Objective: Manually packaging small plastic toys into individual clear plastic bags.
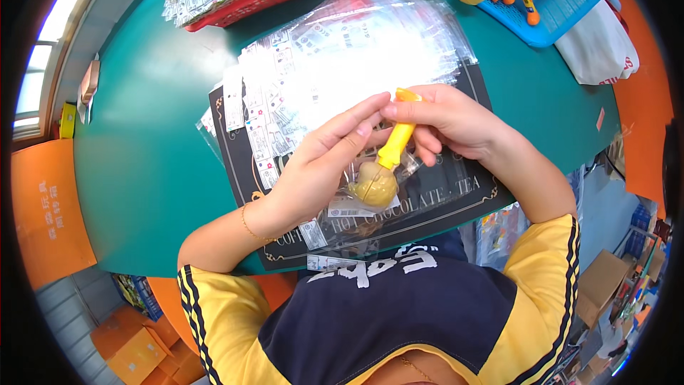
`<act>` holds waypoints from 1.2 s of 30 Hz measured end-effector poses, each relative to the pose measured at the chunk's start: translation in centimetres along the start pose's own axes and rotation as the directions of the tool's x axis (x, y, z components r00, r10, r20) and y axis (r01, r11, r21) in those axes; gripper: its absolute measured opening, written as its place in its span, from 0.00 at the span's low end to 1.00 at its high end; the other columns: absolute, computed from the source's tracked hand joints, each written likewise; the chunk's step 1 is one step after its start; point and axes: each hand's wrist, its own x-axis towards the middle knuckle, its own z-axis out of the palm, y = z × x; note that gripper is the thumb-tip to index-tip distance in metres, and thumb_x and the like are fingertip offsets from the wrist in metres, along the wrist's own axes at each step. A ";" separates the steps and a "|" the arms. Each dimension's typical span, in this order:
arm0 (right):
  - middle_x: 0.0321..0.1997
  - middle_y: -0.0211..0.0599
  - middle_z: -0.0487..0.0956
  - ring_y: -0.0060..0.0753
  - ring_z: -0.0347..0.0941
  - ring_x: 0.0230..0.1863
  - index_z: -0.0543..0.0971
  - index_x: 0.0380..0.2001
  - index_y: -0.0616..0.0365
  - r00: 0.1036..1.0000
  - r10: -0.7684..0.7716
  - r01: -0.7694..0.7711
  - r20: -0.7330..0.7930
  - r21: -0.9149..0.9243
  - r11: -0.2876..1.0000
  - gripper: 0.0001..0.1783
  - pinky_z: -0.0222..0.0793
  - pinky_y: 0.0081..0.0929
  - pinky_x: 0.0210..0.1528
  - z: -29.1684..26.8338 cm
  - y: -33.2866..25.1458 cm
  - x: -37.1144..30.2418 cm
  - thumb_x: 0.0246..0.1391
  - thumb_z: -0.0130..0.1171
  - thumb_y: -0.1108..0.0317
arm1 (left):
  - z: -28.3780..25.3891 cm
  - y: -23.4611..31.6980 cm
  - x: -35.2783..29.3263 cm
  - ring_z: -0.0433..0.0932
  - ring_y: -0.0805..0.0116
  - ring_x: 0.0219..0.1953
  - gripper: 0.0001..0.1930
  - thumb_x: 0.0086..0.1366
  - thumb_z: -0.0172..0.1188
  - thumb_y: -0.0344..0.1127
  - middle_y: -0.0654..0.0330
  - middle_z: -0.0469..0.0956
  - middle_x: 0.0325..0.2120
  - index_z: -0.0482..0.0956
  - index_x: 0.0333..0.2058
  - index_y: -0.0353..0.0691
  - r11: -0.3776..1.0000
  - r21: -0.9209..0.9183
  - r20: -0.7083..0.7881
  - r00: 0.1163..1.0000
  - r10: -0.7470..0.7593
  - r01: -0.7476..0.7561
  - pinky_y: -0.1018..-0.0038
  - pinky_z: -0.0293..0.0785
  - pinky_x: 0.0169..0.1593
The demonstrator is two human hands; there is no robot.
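A toy with a yellow stick handle [396, 145], an orange end and a round tan head slants between my hands, head end toward me. My right hand [457, 122] is closed on it, thumb and fingers pinching near the orange end. Beside it, my left hand [317, 164] has its fingers stretched out and its fingertips close to the handle and my right thumb. Whether they press on the toy is hard to tell. Below lie clear plastic bags [285, 64] with printed labels, spread over a black placemat [456, 192] with gold trim.
At the far left a red basket [285, 1] holds more labelled bags. A blue basket [570, 18] with several similar toys stands at the far right, a white bag [605, 46] beside it. The green table [149, 128] has orange boxes [50, 214] around it.
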 end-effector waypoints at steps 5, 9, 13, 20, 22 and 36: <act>0.22 0.30 0.76 0.19 0.72 0.16 0.69 0.50 0.62 0.995 -0.096 0.095 0.003 0.138 0.986 0.19 0.66 0.12 0.20 0.6 -0.5 -0.7 0.57 0.54 0.66 | -0.3 -0.2 0.4 0.64 0.61 0.61 0.23 0.72 0.38 0.34 0.51 0.57 0.63 0.54 0.63 0.36 0.996 -0.047 -0.039 0.997 0.074 -0.076 0.70 0.61 0.60; 0.23 0.25 0.75 0.11 0.68 0.21 0.71 0.51 0.62 0.966 -0.257 0.257 -0.031 -0.027 0.966 0.23 0.63 0.09 0.23 0.1 -1.1 -1.0 0.53 0.61 0.65 | -0.8 0.1 0.4 0.64 0.58 0.60 0.24 0.71 0.40 0.36 0.51 0.57 0.62 0.52 0.64 0.41 0.986 -0.147 -0.109 0.992 0.068 -0.083 0.68 0.65 0.58; 0.32 0.27 0.76 0.14 0.71 0.30 0.74 0.46 0.62 0.925 -0.376 0.374 -0.050 -0.050 0.926 0.19 0.67 0.13 0.34 0.6 -0.1 -0.4 0.50 0.62 0.71 | -0.8 -0.1 0.4 0.63 0.56 0.61 0.25 0.71 0.40 0.36 0.50 0.54 0.63 0.49 0.65 0.43 0.976 -0.183 -0.119 0.988 0.095 -0.116 0.67 0.64 0.58; 0.27 0.20 0.73 0.10 0.65 0.28 0.79 0.35 0.58 0.936 -0.349 0.327 -0.042 -0.260 0.908 0.16 0.58 0.11 0.31 1.4 0.9 0.0 0.46 0.69 0.61 | -0.3 0.4 0.3 0.63 0.56 0.60 0.27 0.71 0.41 0.36 0.49 0.54 0.64 0.47 0.66 0.45 0.974 -0.189 -0.138 0.985 0.098 -0.124 0.67 0.62 0.59; 0.40 0.25 0.73 0.17 0.68 0.42 0.77 0.41 0.58 0.902 -0.422 0.413 0.092 -0.466 0.782 0.18 0.64 0.18 0.44 0.9 0.9 -0.1 0.45 0.68 0.68 | -0.5 0.4 0.4 0.64 0.57 0.60 0.27 0.71 0.41 0.36 0.50 0.54 0.64 0.46 0.66 0.45 0.964 -0.243 -0.106 0.990 0.089 -0.113 0.66 0.64 0.58; 0.46 0.37 0.74 0.33 0.70 0.50 0.78 0.45 0.55 0.602 -0.790 0.547 0.119 -0.782 0.299 0.20 0.68 0.31 0.48 0.9 0.2 0.1 0.46 0.66 0.67 | -2.0 0.3 1.2 0.66 0.57 0.57 0.27 0.71 0.38 0.36 0.54 0.52 0.64 0.42 0.66 0.45 0.931 -0.348 -0.161 0.985 0.062 -0.115 0.59 0.69 0.56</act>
